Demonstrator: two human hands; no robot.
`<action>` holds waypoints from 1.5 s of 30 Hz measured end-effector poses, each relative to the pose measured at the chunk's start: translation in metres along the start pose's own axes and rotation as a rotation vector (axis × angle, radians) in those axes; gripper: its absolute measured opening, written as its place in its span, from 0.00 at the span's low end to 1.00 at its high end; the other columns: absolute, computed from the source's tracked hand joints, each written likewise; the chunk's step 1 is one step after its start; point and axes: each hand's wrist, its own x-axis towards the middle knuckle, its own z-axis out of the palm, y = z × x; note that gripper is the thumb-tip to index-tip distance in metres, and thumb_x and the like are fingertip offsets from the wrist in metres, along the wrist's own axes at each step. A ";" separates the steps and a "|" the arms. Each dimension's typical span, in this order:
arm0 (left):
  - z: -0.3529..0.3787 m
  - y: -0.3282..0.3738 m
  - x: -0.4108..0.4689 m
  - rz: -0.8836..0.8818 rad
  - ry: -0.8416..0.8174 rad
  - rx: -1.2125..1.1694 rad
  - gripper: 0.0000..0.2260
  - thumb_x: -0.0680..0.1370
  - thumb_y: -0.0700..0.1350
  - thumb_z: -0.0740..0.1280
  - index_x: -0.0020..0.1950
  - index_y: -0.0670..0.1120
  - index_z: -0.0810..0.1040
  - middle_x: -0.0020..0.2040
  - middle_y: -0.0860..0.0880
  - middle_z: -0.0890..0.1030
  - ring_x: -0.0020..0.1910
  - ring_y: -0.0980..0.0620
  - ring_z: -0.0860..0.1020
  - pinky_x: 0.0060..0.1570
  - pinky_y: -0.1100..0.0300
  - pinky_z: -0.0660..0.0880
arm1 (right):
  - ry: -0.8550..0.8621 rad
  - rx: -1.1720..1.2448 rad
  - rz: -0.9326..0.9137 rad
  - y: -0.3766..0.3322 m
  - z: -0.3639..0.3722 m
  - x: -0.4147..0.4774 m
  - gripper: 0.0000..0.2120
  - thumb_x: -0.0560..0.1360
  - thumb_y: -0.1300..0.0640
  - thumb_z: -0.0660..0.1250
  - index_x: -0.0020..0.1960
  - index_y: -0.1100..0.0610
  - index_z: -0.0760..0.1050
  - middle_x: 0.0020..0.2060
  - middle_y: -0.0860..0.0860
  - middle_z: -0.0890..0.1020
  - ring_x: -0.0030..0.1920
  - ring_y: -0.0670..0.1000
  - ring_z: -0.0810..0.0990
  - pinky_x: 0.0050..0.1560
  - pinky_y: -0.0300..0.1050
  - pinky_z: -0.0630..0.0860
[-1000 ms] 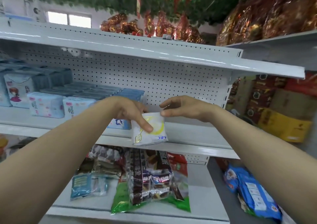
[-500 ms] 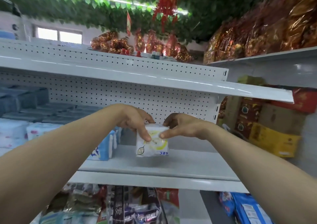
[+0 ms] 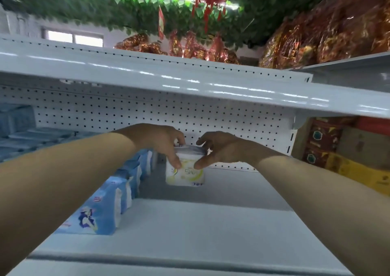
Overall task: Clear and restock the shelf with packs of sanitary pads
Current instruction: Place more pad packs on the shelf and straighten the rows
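The pale grey shelf [image 3: 211,223] carried a row of blue packs [image 3: 109,201] along its left side, running front to back; a white-and-yellow pack [image 3: 185,174] stood, apparently set down, near the perforated back panel [image 3: 147,115], just right of that row; blurred bluish packs [image 3: 31,138] lay farther left.

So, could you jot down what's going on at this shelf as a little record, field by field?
place: shop shelf with a pegboard at its back
pack: white and yellow, upright, deep on the shelf near the pegboard
left hand: grips the pack's top, thumb on its front
right hand: pinches the pack from the right
neighbours: row of blue packs to its left, a small gap between
step: seemingly placing the pack
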 end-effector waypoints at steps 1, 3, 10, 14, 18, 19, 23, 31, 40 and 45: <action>-0.001 -0.003 0.007 0.001 0.014 0.005 0.25 0.65 0.52 0.82 0.57 0.56 0.75 0.56 0.52 0.79 0.56 0.50 0.78 0.61 0.52 0.75 | 0.011 -0.017 -0.008 0.002 0.001 0.010 0.39 0.65 0.43 0.81 0.71 0.50 0.71 0.60 0.46 0.77 0.61 0.49 0.75 0.58 0.40 0.73; -0.002 -0.008 0.021 0.008 0.046 0.042 0.28 0.65 0.52 0.82 0.61 0.54 0.75 0.57 0.51 0.79 0.57 0.49 0.77 0.62 0.51 0.75 | 0.024 -0.044 -0.025 0.006 0.004 0.028 0.37 0.66 0.43 0.81 0.70 0.53 0.73 0.61 0.49 0.78 0.60 0.50 0.77 0.54 0.40 0.75; 0.008 -0.027 0.061 -0.052 0.102 0.197 0.34 0.65 0.57 0.81 0.67 0.51 0.73 0.60 0.49 0.76 0.58 0.49 0.73 0.59 0.54 0.74 | 0.006 -0.091 -0.018 0.024 0.026 0.077 0.28 0.68 0.47 0.80 0.63 0.58 0.79 0.59 0.58 0.82 0.51 0.55 0.81 0.44 0.43 0.78; 0.011 -0.037 0.075 -0.098 0.107 0.228 0.36 0.65 0.58 0.81 0.68 0.49 0.72 0.61 0.46 0.73 0.61 0.46 0.71 0.59 0.53 0.74 | 0.035 -0.117 -0.034 0.030 0.034 0.099 0.27 0.66 0.45 0.81 0.61 0.56 0.80 0.56 0.55 0.83 0.57 0.54 0.80 0.53 0.47 0.79; 0.013 -0.044 0.084 -0.114 0.119 0.241 0.35 0.66 0.58 0.80 0.69 0.49 0.72 0.61 0.44 0.71 0.61 0.46 0.71 0.60 0.53 0.74 | 0.038 -0.169 -0.050 0.032 0.036 0.114 0.28 0.67 0.43 0.80 0.61 0.56 0.81 0.55 0.55 0.84 0.57 0.54 0.80 0.57 0.45 0.77; 0.013 -0.045 0.086 -0.110 0.125 0.242 0.35 0.66 0.58 0.80 0.69 0.49 0.72 0.61 0.44 0.72 0.61 0.46 0.70 0.60 0.53 0.74 | 0.051 -0.174 -0.059 0.033 0.037 0.117 0.28 0.66 0.42 0.80 0.60 0.56 0.81 0.54 0.54 0.84 0.57 0.54 0.79 0.60 0.46 0.75; 0.015 -0.051 0.094 -0.107 0.135 0.238 0.34 0.67 0.58 0.79 0.69 0.48 0.74 0.60 0.45 0.75 0.62 0.46 0.70 0.59 0.54 0.73 | 0.094 -0.169 -0.084 0.039 0.041 0.123 0.27 0.66 0.42 0.80 0.59 0.57 0.82 0.52 0.55 0.84 0.56 0.54 0.80 0.60 0.45 0.74; 0.018 -0.059 0.106 -0.150 0.137 0.298 0.40 0.65 0.63 0.78 0.71 0.47 0.73 0.62 0.46 0.76 0.63 0.45 0.69 0.61 0.50 0.74 | 0.174 -0.176 -0.052 0.039 0.050 0.135 0.33 0.62 0.41 0.82 0.61 0.56 0.77 0.56 0.55 0.79 0.61 0.54 0.72 0.60 0.54 0.76; 0.017 -0.060 0.105 -0.159 0.127 0.329 0.37 0.67 0.63 0.77 0.69 0.45 0.74 0.61 0.45 0.76 0.63 0.46 0.68 0.61 0.51 0.73 | 0.209 -0.184 -0.079 0.040 0.052 0.131 0.30 0.63 0.41 0.81 0.59 0.54 0.79 0.54 0.52 0.81 0.61 0.53 0.70 0.61 0.52 0.74; 0.017 -0.062 0.104 -0.178 0.135 0.364 0.37 0.67 0.63 0.77 0.69 0.45 0.74 0.61 0.45 0.76 0.63 0.45 0.67 0.60 0.51 0.74 | 0.215 -0.222 -0.091 0.032 0.055 0.128 0.29 0.65 0.42 0.80 0.60 0.55 0.79 0.55 0.53 0.80 0.62 0.53 0.69 0.61 0.54 0.75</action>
